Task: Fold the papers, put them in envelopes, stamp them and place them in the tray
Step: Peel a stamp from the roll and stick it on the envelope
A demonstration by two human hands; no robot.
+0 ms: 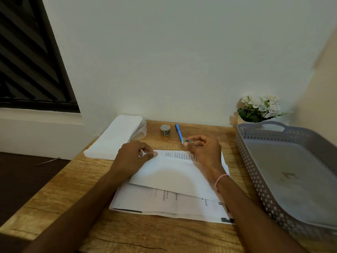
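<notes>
A white envelope (173, 177) lies in the middle of the wooden table, with a folded printed sheet (177, 155) sticking out of its far edge. My left hand (134, 157) rests on the envelope's far left corner, fingertips pressing it down. My right hand (202, 149) hovers over the far right corner and pinches a small stamp (187, 141) between thumb and fingers. Under the envelope lies a stack of printed papers (164, 203). The stamp roll (165, 130) stands further back. The grey perforated tray (291, 172) sits at the right.
A pile of blank envelopes (116, 137) lies at the far left of the table. A blue pen (179, 133) lies beside the stamp roll. A pot of white flowers (259, 108) stands behind the tray against the wall. The table's left edge drops to a dark floor.
</notes>
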